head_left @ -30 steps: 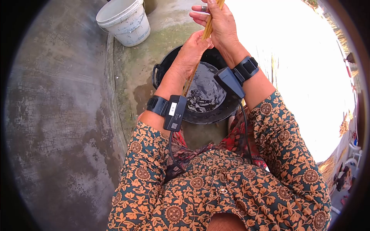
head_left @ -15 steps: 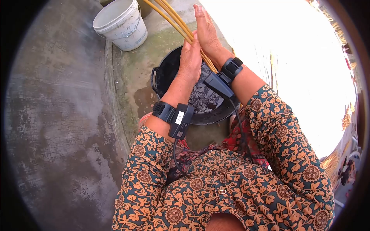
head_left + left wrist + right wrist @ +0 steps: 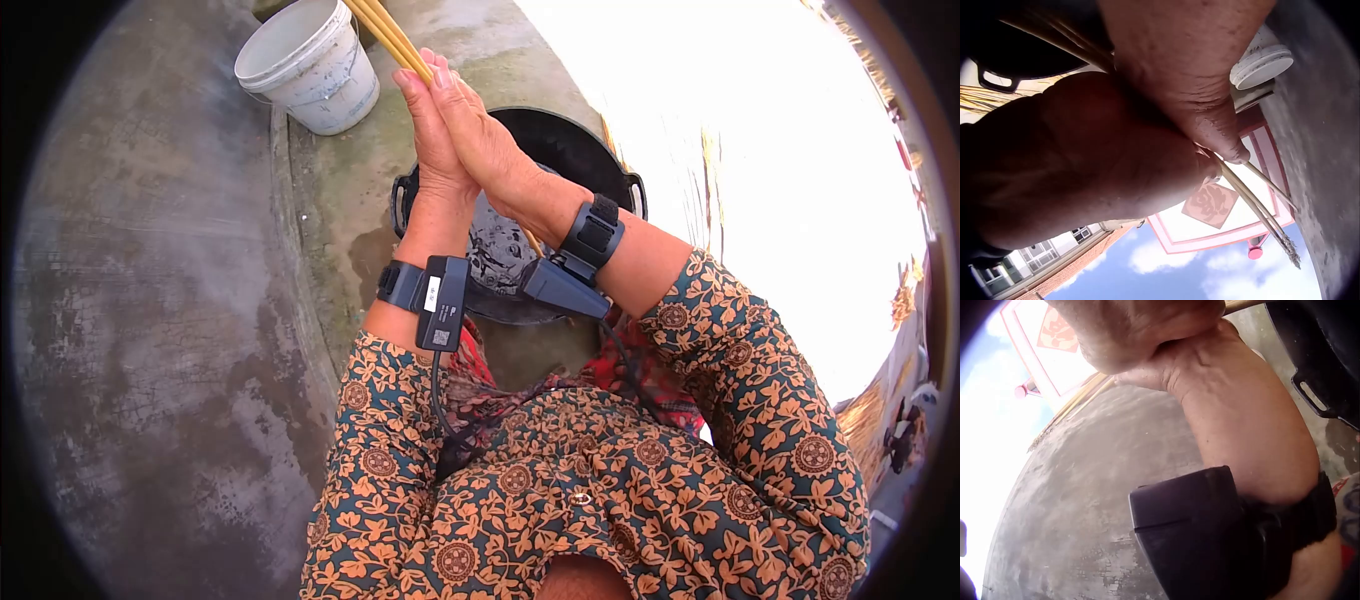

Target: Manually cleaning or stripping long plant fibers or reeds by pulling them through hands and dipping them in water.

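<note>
Both palms press together over the black basin (image 3: 575,145), with a bundle of thin yellow stalks (image 3: 385,35) between them. My left hand (image 3: 440,150) is on the left side, its thumb pointing up beside the stalks. From the right, my right hand (image 3: 500,160) lies flat against it, fingers fairly straight. The upper part of the bundle juts out past the thumbs toward the bucket, and a short lower piece shows beneath the right wrist. In the left wrist view the stalks (image 3: 1254,203) end in frayed tips. Dark wet water-like shine fills the basin's bottom.
A white bucket (image 3: 330,90) stands on the concrete beyond the basin, at the upper left. A low curved ledge (image 3: 290,220) runs along the left side. To the right, loose straw (image 3: 708,180) lies on a brightly lit surface.
The right hand has slid forward and left across the left hand, and the palms now meet. The stalks swung from pointing up and right to up and left.
</note>
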A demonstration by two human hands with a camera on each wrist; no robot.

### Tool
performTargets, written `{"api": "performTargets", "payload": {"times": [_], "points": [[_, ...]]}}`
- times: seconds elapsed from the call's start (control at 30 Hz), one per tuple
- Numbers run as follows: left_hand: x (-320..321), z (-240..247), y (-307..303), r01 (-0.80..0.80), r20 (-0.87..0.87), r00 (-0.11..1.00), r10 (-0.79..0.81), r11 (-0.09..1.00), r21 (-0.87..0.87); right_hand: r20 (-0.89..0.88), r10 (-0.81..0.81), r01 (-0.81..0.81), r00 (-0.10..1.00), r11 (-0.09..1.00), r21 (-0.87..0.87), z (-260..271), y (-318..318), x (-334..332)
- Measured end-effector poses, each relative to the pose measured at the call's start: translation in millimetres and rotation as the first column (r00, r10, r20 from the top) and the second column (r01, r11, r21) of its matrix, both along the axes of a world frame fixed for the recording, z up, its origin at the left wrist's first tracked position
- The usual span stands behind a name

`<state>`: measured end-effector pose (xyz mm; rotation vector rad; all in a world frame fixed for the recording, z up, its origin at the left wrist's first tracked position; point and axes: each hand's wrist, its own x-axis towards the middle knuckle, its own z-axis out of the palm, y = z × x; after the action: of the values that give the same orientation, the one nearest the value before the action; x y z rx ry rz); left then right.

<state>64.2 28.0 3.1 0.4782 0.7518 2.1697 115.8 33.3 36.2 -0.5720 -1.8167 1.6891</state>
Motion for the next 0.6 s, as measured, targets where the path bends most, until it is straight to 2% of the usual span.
{"api": "performTargets", "payload": {"times": [0.03,0.07,0.1,0.13,0.17,0.2,0.23,0.27,0.3,0.33,0.37,0.4,0.43,0.47,0.53,0.57,0.6], "points": [[1.6,1.1,-1.5,0.017,-0.028,0.999,-0.018,1.000,-0.015,-0.004,-0.053,0.053,0.999,0.999,-0.002,-9.9,9.4,-0.4],[5.4,-1.2,-4.0,0.155,-0.114,0.981,-0.154,0.988,0.004,-0.009,-0.104,0.104,0.995,0.995,-0.002,-26.1,30.0,-3.4],[13.7,1.6,-4.0,0.179,-0.148,0.974,-0.171,0.983,0.041,-0.017,-0.155,0.155,0.988,0.988,0.000,-35.1,49.0,-3.7],[25.0,5.2,-3.2,0.205,-0.182,0.965,-0.188,0.976,0.077,0.015,-0.209,0.206,0.978,0.972,0.116,-30.9,60.2,1.7],[31.6,7.3,-2.5,0.232,-0.215,0.955,-0.204,0.966,0.113,0.003,-0.183,0.182,0.983,0.977,0.108,-31.6,61.6,3.1],[30.3,6.3,-2.5,0.239,-0.175,0.960,-0.220,0.966,0.101,-0.009,-0.157,0.157,0.988,0.983,0.100,-30.0,60.5,4.1],[24.5,2.4,-1.2,0.187,-0.131,0.976,-0.175,0.978,0.088,-0.020,-0.129,0.131,0.991,0.987,0.090,-29.5,58.3,4.5],[14.6,-2.5,0.9,0.134,-0.089,0.988,-0.127,0.989,0.070,0.009,-0.105,0.105,0.994,0.991,-0.077,-34.4,45.5,-0.5],[4.2,-4.9,1.3,0.079,-0.047,0.996,-0.077,0.996,0.050,0.038,0.001,0.004,0.999,0.994,-0.108,-24.6,32.9,-0.6],[-4.8,2.5,-0.3,-0.048,-0.018,0.999,0.047,0.998,-0.027,0.070,0.042,-0.042,0.997,0.999,-0.012,-17.5,16.6,0.3],[-8.7,6.2,-2.1,-0.076,-0.005,0.997,0.076,0.996,-0.053,0.104,0.078,-0.087,0.992,0.993,0.083,-14.1,5.9,-0.9],[-10.1,8.8,-3.6,-0.104,0.010,0.994,0.105,0.991,-0.079,0.060,0.126,-0.133,0.990,0.982,0.133,-17.9,4.2,-3.9],[-8.2,8.4,-6.1,-0.128,0.028,0.991,0.132,0.985,-0.113,0.055,0.080,-0.086,0.995,0.991,0.104,-21.3,7.2,-1.9],[-7.3,0.3,-1.8,-0.027,0.082,0.996,0.031,0.998,-0.050,0.051,0.039,-0.043,0.998,0.996,0.078,-23.0,16.9,-3.3],[9.8,3.3,-3.3,0.113,-0.037,0.993,-0.111,0.993,0.042,0.046,-0.079,0.078,0.996,0.997,0.027,-24.7,41.1,-7.1],[17.5,3.3,-4.0,0.188,-0.102,0.978,-0.180,0.979,0.080,0.011,-0.058,0.059,0.998,0.997,-0.050,-30.3,43.2,-4.5],[19.2,1.5,-2.9,0.174,-0.059,0.984,-0.169,0.981,0.089,-0.026,-0.043,0.039,0.999,0.991,-0.128,-30.2,41.9,-2.3]]}}
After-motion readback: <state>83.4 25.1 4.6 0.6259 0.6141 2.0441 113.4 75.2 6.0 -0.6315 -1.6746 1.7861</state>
